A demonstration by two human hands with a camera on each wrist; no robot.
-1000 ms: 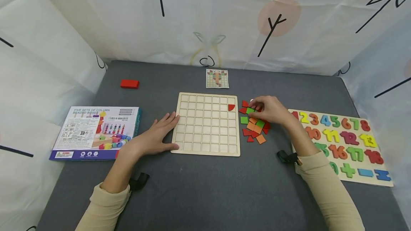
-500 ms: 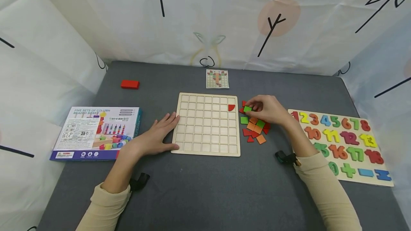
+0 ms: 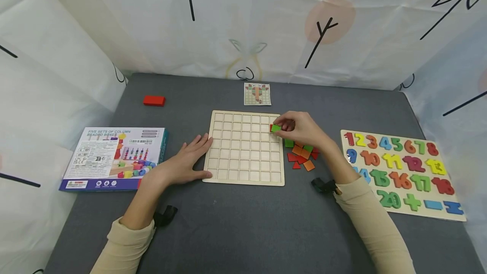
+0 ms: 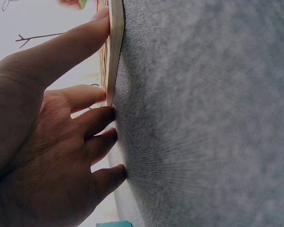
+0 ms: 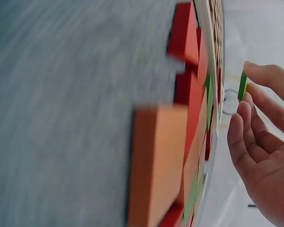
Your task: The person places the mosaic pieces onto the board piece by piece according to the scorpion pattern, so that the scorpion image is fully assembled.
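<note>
My right hand [image 3: 298,128] pinches a green square tile [image 3: 275,128] between thumb and finger, over the right edge of the wooden grid board [image 3: 243,151]. The tile partly covers a red quarter-round piece [image 3: 271,127] lying in the board's right part. In the right wrist view the green tile [image 5: 243,86] is held on edge, above the board. My left hand [image 3: 186,160] rests at the board's left edge with fingers spread. The left wrist view has the thumb and a fingertip touching the board's side [image 4: 114,52].
Loose red, orange and green tiles [image 3: 302,154] lie right of the board. A number puzzle board [image 3: 409,164] is at far right, a boxed toy set [image 3: 114,157] at left. A small pattern card [image 3: 257,94] and a red block [image 3: 154,100] are farther back.
My right hand has picked the green tile up from the loose pile and carried it left over the board's edge. The left hand has stayed in place.
</note>
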